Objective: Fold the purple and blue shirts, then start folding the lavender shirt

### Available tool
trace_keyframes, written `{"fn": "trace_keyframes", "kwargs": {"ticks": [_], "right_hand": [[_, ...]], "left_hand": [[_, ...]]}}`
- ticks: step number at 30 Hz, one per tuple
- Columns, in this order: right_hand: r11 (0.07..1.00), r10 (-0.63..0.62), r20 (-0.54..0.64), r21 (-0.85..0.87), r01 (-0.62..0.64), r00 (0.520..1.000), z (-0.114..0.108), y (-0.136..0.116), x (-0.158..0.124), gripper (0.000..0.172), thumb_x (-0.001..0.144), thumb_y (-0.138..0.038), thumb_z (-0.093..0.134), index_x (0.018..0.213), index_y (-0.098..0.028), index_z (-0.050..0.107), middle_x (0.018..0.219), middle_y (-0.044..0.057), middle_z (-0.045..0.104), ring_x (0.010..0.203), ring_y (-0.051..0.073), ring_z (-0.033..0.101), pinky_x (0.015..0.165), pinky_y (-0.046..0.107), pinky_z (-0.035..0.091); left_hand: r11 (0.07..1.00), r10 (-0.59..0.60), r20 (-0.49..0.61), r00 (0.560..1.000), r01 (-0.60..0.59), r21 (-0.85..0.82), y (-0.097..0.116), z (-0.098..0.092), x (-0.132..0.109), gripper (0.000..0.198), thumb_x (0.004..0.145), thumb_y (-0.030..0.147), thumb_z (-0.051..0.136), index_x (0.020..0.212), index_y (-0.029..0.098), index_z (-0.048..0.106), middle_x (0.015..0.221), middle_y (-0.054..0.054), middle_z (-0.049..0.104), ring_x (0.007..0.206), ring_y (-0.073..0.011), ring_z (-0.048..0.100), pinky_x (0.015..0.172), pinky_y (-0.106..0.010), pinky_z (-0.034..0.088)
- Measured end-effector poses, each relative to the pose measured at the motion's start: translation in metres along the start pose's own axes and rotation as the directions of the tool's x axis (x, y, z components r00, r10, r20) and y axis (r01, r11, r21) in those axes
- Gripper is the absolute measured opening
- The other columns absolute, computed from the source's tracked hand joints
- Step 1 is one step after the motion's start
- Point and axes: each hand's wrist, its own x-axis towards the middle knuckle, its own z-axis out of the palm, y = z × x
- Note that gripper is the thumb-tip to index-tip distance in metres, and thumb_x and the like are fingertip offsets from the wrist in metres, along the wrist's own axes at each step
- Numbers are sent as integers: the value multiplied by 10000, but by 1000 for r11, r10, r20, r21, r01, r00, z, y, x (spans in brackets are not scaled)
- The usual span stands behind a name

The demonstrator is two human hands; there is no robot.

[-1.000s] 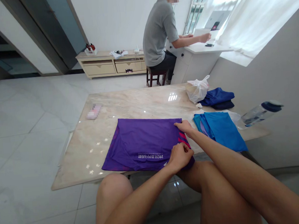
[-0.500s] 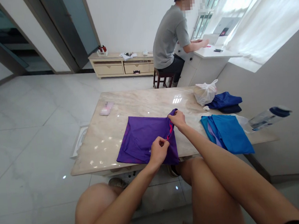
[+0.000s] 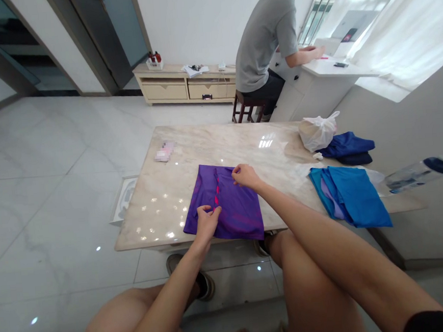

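A purple garment (image 3: 240, 210) lies on the marble-look table (image 3: 143, 192), its right part folded over to the left. Bright pink shows along the folded-over edge, which runs across the cloth. My left hand (image 3: 207, 219) pinches the near end of this edge between thumb and fingers. Over the far side of the purple cloth is my right hand (image 3: 245, 176), fingers loosely curled and slightly apart. No cloth is visibly gripped in it, and the fingertips hover over or lightly touch the fabric.
Folded blue cloths (image 3: 358, 196) lie at the right, beside a clear bottle (image 3: 414, 176). Behind them are a white plastic bag (image 3: 318, 131) and dark blue cloth (image 3: 350, 145). A pink packet (image 3: 164, 151) lies far left. Another person (image 3: 267, 39) sits at a white desk (image 3: 325, 71).
The garment's right edge with the pink strip has been brought over leftward onto the rest of the cloth. My left hand moved left with it; my right hand moved left too and appears to have let go.
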Motion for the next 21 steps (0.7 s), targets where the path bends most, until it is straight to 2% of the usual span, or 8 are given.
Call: {"fn": "trace_keyframes", "kwargs": {"ticks": [2,5,8,10,13,16,18,21], "right_hand": [[983,-68,-40,-176,60,997,-5,4,10,267,939,-56,663,1151,-137,802,1114,124,851,1072,240,802,978,280,584],[948,-160,12,-275,157,987,-9,7,32,399,942,-12,631,1290,-127,788,1324,144,812,1249,241,737,1103,282,519],[866,-290,123,-388,315,949,-3,8,55,439,989,-55,635,1407,-121,751,1448,162,757,1357,271,670,1195,338,475],[826,-325,176,-427,369,929,6,10,67,441,1018,-142,687,1457,-142,730,1456,153,755,1381,301,648,1218,392,469],[812,-316,182,-455,365,931,17,15,78,437,1029,-253,749,1459,-173,735,1400,144,783,1363,337,649,1189,447,488],[815,-332,178,-441,377,926,18,18,83,293,1039,-287,746,1304,-176,806,1335,147,808,1314,333,673,1133,432,503],[827,-392,190,-355,435,900,15,16,85,201,1055,-295,711,1165,-174,827,1241,126,830,1189,284,718,1055,374,522],[843,-494,156,-156,515,856,15,6,91,210,1072,-312,658,1055,-166,809,1081,81,839,997,222,736,926,308,537]], "left_hand": [[988,86,-12,996,-84,133,-4,1,2,442,874,297,835,1158,233,501,837,44,666,766,-159,696,807,-296,544],[909,238,54,970,-242,340,-9,3,1,503,894,282,826,1295,195,535,885,-3,708,848,-223,733,885,-360,561],[814,283,125,951,-307,493,-11,3,-1,517,930,244,788,1400,165,588,978,-71,769,942,-271,761,936,-388,554],[756,292,162,943,-331,564,-8,1,0,471,953,219,766,1404,155,645,1047,-100,799,1015,-277,771,981,-384,541],[700,279,212,937,-349,623,1,-6,4,307,991,210,737,1291,149,750,1051,-111,827,1003,-268,777,960,-362,535],[706,253,246,936,-353,614,14,-13,4,145,1017,195,706,1109,162,813,1026,-112,848,962,-257,788,910,-344,528],[736,257,254,933,-359,574,23,-18,0,127,1024,199,694,1036,172,817,1025,-109,857,968,-257,796,910,-341,528],[803,283,264,922,-379,461,35,-31,-7,137,1035,226,671,1020,189,802,1021,-84,859,967,-242,802,900,-322,533]]}}
